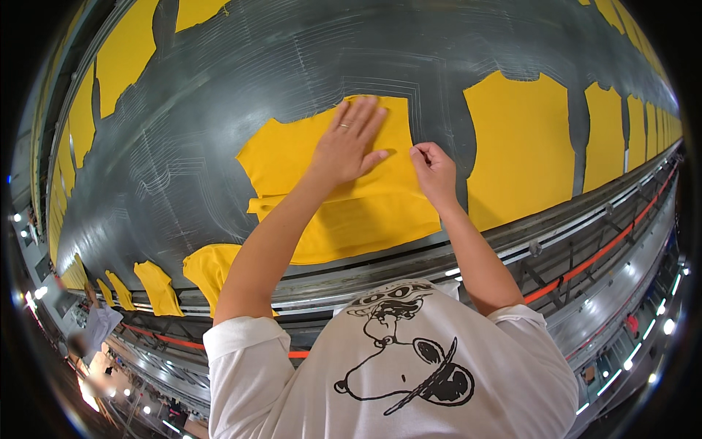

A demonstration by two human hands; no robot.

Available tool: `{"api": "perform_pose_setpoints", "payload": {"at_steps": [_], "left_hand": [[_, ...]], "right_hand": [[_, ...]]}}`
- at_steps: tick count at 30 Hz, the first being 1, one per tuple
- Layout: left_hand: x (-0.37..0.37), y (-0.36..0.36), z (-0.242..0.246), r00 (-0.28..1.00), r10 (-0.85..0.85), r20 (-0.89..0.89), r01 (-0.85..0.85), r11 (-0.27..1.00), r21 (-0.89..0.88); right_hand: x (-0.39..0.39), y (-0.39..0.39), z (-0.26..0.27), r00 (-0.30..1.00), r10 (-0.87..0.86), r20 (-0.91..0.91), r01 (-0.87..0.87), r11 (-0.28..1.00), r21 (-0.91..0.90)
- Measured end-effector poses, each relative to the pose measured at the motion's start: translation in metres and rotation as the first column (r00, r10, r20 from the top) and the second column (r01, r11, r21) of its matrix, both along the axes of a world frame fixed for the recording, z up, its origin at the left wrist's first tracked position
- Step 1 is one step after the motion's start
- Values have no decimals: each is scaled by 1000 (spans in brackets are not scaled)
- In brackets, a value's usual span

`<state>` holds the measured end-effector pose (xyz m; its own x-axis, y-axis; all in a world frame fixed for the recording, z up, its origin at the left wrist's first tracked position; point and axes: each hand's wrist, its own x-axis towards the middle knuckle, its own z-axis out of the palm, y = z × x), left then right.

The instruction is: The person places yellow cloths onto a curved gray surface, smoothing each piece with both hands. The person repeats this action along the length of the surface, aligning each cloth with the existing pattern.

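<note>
Before me on a dark grey table (pixel 439 66) lies a cut yellow fabric panel (pixel 378 217). It has a shaped outline, and a fold or ridge runs across its lower part. My left hand (pixel 351 140) rests palm down on the panel's upper part, fingers slightly spread, a ring on one finger. At the panel's right edge, my right hand (pixel 436 170) has its thumb and forefinger pinched together on the fabric; the other fingers are curled.
More yellow panels (pixel 521 142) line the near edge rightward, and others (pixel 123 60) lie along the far side. At left, yellow pieces (pixel 159 288) hang over the near edge. A metal rail (pixel 493 263) borders the table. A person (pixel 98 326) stands far left.
</note>
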<state>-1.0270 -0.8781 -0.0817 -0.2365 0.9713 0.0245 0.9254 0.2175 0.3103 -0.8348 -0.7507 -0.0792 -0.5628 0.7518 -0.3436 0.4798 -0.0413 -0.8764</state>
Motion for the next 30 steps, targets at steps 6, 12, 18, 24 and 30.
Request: {"api": "perform_pose_setpoints", "payload": {"at_steps": [6, 12, 18, 24, 30], "left_hand": [[10, 22, -11, 956, 293, -28, -292, 955, 40], [22, 20, -12, 960, 273, 59, -277, 958, 70], [16, -57, -10, 777, 629, -12, -629, 777, -7], [27, -7, -10, 722, 692, -2, -692, 722, 1], [32, -24, -6, 879, 452, 148, -451, 892, -47]], "right_hand": [[1, -1, -4, 1000, -1, 13, 1, 1000, 16], [-2, 1, -4, 1000, 3, 22, -2, 1000, -31], [0, 0, -6, 1000, 26, 5, -26, 1000, 10], [0, 1, -8, 999, 30, 15, -30, 999, 29], [-1, 2, -9, 1000, 24, 5, -24, 999, 21]]}}
